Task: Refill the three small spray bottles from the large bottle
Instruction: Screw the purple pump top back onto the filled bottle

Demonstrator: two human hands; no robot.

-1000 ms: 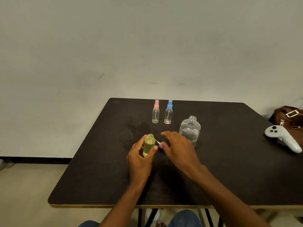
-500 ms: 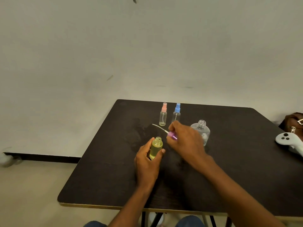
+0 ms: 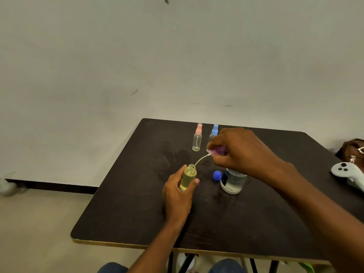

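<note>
The left hand [image 3: 178, 196] was wrapped around an uncapped small bottle [image 3: 188, 177] of yellowish liquid, upright on the surface [image 3: 128, 213]. The right hand [image 3: 239, 150] pinched a purple spray head [image 3: 219, 150] above it, with the dip tube [image 3: 201, 159] tip at the bottle mouth. Beneath the right hand stood the large bottle [image 3: 232, 182], partly filled with clear liquid, a blue cap [image 3: 217, 175] beside it. Beyond the hands stood capped pink-topped [image 3: 197, 137] and blue-topped [image 3: 213, 133] bottles, seemingly empty.

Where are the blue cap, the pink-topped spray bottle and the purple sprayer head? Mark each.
blue cap [image 3: 217, 175], head view, top of the cap.
pink-topped spray bottle [image 3: 197, 141], head view, clear body.
purple sprayer head [image 3: 219, 150], head view, part showing between the right hand's fingers.
</note>
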